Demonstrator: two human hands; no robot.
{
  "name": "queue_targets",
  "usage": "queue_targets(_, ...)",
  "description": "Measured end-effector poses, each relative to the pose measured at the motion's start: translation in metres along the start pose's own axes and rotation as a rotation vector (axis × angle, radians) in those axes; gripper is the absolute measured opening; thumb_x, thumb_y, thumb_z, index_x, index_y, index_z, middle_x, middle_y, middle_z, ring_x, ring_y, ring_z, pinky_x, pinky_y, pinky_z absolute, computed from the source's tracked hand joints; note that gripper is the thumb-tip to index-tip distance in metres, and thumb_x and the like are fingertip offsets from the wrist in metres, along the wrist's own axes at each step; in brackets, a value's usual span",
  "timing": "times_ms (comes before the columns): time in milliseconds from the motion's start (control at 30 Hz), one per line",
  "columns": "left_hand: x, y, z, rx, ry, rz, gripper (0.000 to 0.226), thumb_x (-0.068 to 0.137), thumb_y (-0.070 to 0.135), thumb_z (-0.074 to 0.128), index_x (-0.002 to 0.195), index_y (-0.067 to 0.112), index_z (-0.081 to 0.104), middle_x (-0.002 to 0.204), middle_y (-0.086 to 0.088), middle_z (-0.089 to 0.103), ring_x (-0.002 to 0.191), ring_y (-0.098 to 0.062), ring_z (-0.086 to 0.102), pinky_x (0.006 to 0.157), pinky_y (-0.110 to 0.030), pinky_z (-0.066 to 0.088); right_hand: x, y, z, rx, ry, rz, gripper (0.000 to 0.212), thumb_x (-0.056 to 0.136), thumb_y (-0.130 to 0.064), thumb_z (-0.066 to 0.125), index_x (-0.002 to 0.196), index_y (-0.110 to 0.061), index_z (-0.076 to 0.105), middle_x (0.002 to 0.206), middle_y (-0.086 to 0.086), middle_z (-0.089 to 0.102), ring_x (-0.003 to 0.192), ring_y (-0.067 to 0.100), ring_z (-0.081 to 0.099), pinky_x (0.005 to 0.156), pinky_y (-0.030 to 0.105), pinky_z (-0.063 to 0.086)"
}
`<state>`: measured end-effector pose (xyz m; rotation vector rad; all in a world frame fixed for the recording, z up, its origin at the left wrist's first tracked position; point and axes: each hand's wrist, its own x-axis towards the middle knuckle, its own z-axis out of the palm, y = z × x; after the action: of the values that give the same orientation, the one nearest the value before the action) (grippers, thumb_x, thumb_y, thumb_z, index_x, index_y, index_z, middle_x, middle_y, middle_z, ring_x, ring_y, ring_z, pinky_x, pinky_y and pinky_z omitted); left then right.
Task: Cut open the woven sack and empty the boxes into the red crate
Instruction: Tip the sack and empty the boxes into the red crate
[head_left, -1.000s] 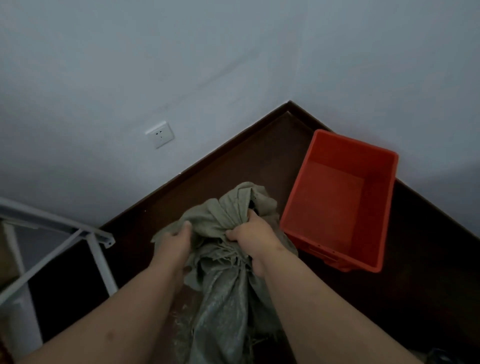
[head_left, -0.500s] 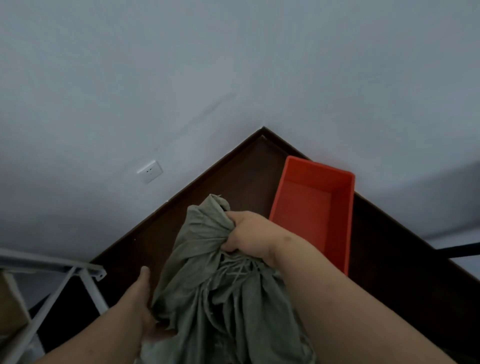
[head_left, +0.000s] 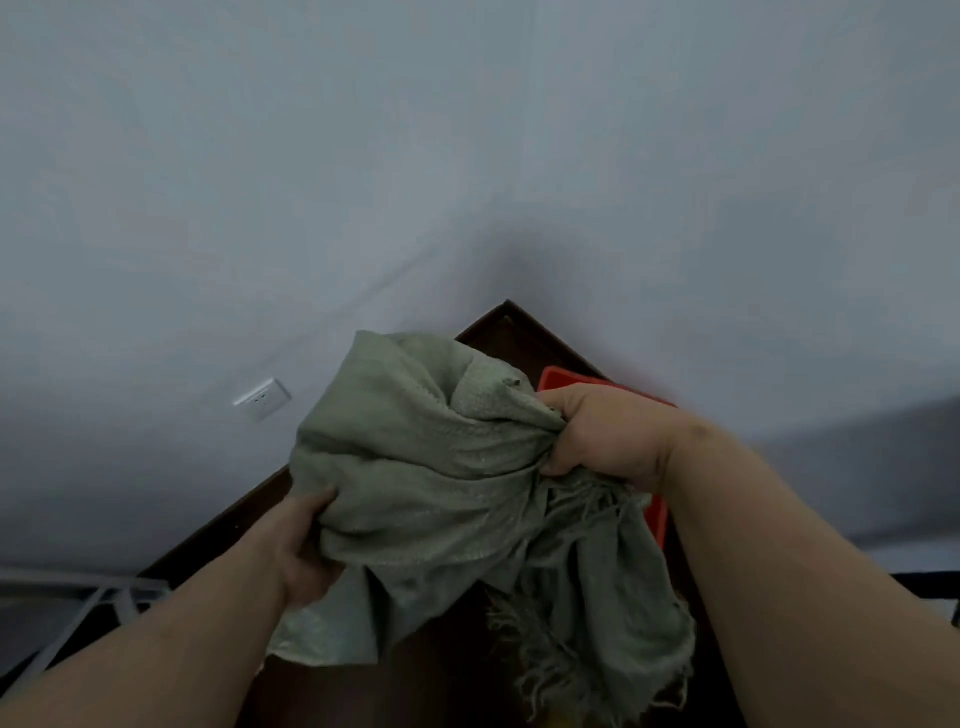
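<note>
Here the red crate (head_left: 655, 512) shows only as a thin rim and a corner, low in the room's corner on the dark floor (head_left: 524, 338); the sack and the right forearm cover the rest, so what lies inside it cannot be told. The woven sack (head_left: 441, 467) is held up in the air in front of the crate, bunched into a soft, crumpled mass of grey-green plastic weave with a fine, faintly shiny mesh texture. Its bulk runs roughly from upper left to lower right, and its frayed, stringy edge hangs down at the lower right, threads dangling loose. No boxes are visible, and whether any are within the folds cannot be told. The right hand (head_left: 602, 436) is clenched around a gathered twist of the fabric at the upper right, thumb and fingers wrapped tight. The left hand (head_left: 301, 551) grips the sack's lower left side, thumb pressed on top of the cloth and fingers tucked beneath. A white wall socket (head_left: 262, 399) sits on the pale wall (head_left: 467, 156) to the left, and part of a white metal frame (head_left: 78, 603) shows at the lower left edge.
</note>
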<state>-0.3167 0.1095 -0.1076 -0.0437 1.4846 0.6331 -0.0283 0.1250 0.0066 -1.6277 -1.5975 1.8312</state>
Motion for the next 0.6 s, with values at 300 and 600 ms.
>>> queue_targets(300, -0.015, 0.024, 0.151, -0.133, -0.067, 0.387, 0.027, 0.101, 0.005, 0.037, 0.089, 0.01, 0.061, 0.086, -0.01, 0.065, 0.074, -0.02, 0.062, 0.044, -0.024, 0.056, 0.03, 0.09, -0.073, -0.776, 0.458, 0.245, 0.051, 0.086, -0.026, 0.047, 0.133, -0.044, 0.036, 0.132, -0.001, 0.052, 0.123, 0.032, 0.038, 0.104, 0.055, 0.022)
queue_targets(600, -0.038, 0.015, 0.255, 0.104, -0.233, 0.688, 0.021, 0.096, 0.0, 0.046, 0.085, 0.004, 0.064, 0.066, -0.006, 0.071, 0.058, -0.015, 0.069, 0.054, -0.023, 0.055, 0.064, 0.162, -0.096, -0.378, 0.619, 0.294, 0.046, 0.091, -0.03, 0.045, 0.136, -0.034, 0.038, 0.125, 0.014, 0.038, 0.097, 0.037, 0.051, 0.076, 0.034, 0.039)
